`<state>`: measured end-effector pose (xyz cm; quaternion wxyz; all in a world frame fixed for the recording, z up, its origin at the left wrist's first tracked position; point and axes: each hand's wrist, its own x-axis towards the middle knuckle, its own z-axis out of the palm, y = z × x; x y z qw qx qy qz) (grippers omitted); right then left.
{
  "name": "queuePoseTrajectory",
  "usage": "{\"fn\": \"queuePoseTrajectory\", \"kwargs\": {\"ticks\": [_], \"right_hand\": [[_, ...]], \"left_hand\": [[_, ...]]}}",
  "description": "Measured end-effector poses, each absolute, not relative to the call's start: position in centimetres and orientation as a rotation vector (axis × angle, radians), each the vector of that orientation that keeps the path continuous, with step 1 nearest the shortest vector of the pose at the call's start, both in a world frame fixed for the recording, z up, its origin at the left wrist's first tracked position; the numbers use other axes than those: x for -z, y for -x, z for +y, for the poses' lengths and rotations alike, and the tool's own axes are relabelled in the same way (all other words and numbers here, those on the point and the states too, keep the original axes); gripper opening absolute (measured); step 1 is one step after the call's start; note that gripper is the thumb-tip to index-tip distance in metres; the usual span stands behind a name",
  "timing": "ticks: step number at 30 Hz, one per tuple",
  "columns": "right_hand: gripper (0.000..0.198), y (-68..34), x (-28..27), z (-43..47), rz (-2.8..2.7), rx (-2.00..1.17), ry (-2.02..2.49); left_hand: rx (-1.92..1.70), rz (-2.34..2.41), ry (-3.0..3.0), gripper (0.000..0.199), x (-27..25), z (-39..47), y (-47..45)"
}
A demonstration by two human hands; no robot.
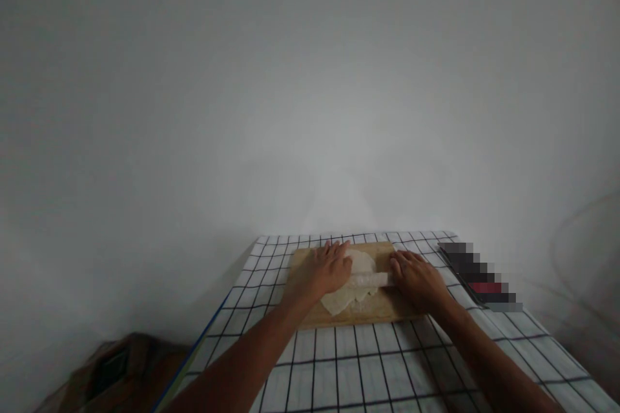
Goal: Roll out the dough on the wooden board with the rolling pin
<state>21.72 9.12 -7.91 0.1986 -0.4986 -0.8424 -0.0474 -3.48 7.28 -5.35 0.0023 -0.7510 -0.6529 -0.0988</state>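
A pale rolling pin (371, 279) lies crosswise on a thin sheet of dough (341, 299) with an uneven edge. The dough rests on a wooden board (320, 321). My left hand (332, 269) is over the pin's left end, palm down, its fingers stretched forward and apart; it hides that end. At the other end, my right hand (414, 276) has its fingers curled over the pin and covers the tip. Dough shows both beyond the pin and on the near side of it.
A white tablecloth with dark grid lines (334, 361) covers the table. To the right lies a flat dark object (465, 271), partly pixelated. A plain wall (310, 110) rises behind the table. A brown wooden item (109, 368) stands low at the left, beyond the table edge.
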Motion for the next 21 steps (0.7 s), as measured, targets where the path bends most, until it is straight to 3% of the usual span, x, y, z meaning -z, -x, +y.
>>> {"fn": "queuePoseTrajectory", "kwargs": {"ticks": [15, 21], "right_hand": [[0.025, -23.3, 9.5, 10.5, -2.538, 0.386, 0.79], [0.031, -24.6, 9.0, 7.2, -2.507, 0.192, 0.903]], "left_hand": [[0.669, -2.064, 2.009, 0.055, 6.9, 2.5, 0.2], [0.654, -2.043, 2.032, 0.057, 7.0, 1.0, -0.5]]}}
